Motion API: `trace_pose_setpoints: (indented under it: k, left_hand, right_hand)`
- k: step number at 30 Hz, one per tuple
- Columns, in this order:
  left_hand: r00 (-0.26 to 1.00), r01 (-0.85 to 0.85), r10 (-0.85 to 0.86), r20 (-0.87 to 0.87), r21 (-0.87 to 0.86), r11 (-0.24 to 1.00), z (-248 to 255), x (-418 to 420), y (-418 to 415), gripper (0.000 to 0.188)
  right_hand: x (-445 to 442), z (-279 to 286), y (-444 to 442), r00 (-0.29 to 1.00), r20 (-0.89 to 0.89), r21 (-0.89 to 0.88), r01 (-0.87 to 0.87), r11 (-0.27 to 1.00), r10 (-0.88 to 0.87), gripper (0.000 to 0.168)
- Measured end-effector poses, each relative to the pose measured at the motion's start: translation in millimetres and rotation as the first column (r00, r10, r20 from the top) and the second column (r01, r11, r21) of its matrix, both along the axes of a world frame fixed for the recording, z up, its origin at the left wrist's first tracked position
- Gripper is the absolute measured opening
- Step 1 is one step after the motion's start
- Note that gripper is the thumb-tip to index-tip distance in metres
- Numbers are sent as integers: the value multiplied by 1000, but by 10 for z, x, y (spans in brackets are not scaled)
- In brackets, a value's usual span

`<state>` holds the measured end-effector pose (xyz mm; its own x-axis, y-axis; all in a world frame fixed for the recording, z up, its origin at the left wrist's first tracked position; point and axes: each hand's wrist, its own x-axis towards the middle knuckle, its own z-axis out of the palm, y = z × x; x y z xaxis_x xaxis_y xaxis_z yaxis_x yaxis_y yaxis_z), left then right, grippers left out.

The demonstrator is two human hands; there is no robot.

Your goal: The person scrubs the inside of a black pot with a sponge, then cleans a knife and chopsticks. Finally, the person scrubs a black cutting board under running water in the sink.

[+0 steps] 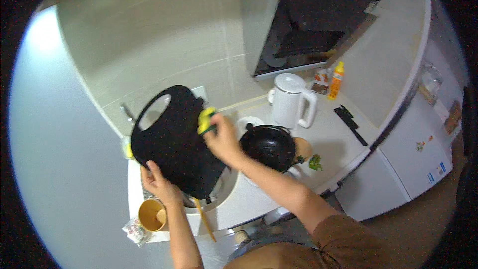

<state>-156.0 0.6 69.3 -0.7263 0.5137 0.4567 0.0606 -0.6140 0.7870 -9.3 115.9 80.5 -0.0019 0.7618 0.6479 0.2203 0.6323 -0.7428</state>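
Observation:
A black cutting board (175, 142) with a handle opening is held tilted over the round sink (227, 194). My left hand (160, 185) grips its lower left edge, thumb on the face. In my right hand (224, 138) is a yellow and green sponge (206, 120), against or just above the board's right part; contact cannot be told. Under the board, a wooden utensil (204, 220) sticks out over the sink's front rim. The faucet (127, 113) rises behind the board's left side.
Right of the sink stand a black pot (268, 147), a white electric kettle (289, 101), a yellow bottle (336, 81) and a seasoning packet (320, 81). Green leaves (315, 162) and a black knife (350, 124) lie on the counter. A yellowish cup (152, 215) stands near a crumpled plastic wrapper (135, 231).

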Motion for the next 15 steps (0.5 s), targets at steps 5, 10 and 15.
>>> trace_pose_setpoints:
  k: [5,10,15]
  left_hand:
    - [996,85,-85,11,51,995,200,-108,-21,30]
    - [990,135,-130,-52,101,986,363,-301,174,28]
    - [975,169,-151,-162,104,980,563,-325,391,29]
  right_hand:
    - [450,-59,380,998,43,-302,59,951,-48,28]
    - [553,42,156,728,-463,-383,-679,626,506,34]
    - [649,314,-261,688,-464,-275,-711,648,558,35]
